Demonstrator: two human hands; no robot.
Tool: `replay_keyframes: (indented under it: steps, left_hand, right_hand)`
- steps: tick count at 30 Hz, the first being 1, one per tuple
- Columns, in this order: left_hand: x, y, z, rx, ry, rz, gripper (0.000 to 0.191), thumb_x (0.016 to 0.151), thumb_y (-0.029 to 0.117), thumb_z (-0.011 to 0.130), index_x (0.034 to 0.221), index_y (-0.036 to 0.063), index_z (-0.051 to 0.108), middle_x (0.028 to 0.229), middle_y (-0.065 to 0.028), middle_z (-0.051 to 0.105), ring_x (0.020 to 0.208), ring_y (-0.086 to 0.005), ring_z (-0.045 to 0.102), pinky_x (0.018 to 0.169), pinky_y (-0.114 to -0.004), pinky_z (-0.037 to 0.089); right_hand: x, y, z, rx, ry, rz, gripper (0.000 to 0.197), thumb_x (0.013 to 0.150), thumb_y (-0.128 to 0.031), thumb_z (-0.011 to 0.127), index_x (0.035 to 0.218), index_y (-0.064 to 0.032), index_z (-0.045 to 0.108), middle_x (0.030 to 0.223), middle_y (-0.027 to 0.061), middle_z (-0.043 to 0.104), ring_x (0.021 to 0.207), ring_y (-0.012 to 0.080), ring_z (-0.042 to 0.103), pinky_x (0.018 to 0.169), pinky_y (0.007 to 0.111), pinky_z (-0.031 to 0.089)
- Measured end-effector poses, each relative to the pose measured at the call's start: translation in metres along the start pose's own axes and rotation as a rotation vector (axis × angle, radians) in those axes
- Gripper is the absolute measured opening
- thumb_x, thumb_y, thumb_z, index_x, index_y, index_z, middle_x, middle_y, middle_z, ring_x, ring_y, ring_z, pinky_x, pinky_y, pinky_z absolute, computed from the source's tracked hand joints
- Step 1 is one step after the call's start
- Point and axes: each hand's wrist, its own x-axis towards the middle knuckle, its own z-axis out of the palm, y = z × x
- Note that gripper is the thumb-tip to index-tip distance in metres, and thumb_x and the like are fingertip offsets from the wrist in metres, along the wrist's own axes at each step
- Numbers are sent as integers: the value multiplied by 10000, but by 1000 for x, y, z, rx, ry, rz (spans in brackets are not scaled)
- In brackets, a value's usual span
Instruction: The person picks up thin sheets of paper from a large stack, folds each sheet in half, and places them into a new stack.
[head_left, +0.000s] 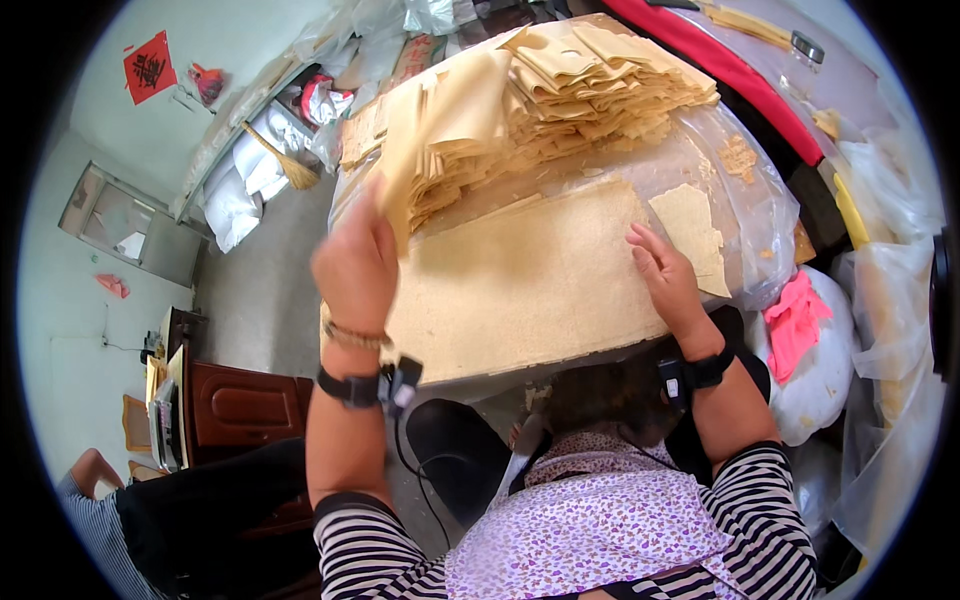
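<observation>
My left hand (356, 262), blurred, is raised at the left side of the worktable and pinches the edge of a thin tan sheet (442, 116). That sheet rises from my fingers and drapes over the pile behind. Before me lies a flat layer of broad tan sheets (510, 300), with a shadow across its middle. At its right end my right hand (664, 274) rests with fingers a little apart, holding nothing. A torn tan piece (690, 232) lies just beyond that hand. Folded tan sheets (600, 82) are heaped across the back of the table.
Clear plastic sheeting (750, 202) covers the table's right side. A white sack (817, 375) with a pink cloth (799, 322) stands at the right. A straw broom (289, 165) leans at the left. Another person (187, 502) is at the lower left, near a dark red wooden cabinet (247, 405).
</observation>
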Motion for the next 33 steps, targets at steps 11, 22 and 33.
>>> replay_keyframes:
  steps: [11, 22, 33]
  left_hand:
    - [131, 4, 196, 116, -811, -40, 536, 967, 518, 483, 1236, 77, 627, 1153, -213, 674, 1122, -387, 619, 960, -481, 482]
    - [-113, 213, 80, -497, -606, 324, 617, 811, 306, 784, 1328, 68, 545, 1390, -143, 553, 1317, -364, 482, 1068, -446, 406]
    - [-118, 196, 90, -665, -548, 375, 578, 748, 236, 818, 1265, 110, 594, 1371, -102, 577, 1255, -340, 537, 994, -418, 460]
  right_hand:
    - [47, 11, -64, 423, 363, 309, 346, 1029, -281, 502, 1193, -26, 669, 927, 101, 732, 816, 147, 691, 741, 255, 519]
    - [36, 8, -87, 385, 109, 423, 384, 1029, -331, 481, 1222, -48, 654, 1034, 109, 728, 865, 168, 711, 718, 266, 560]
    - [19, 5, -82, 421, 12, 366, 376, 1025, -329, 492, 1202, -43, 662, 1026, 107, 727, 876, 170, 710, 733, 270, 559]
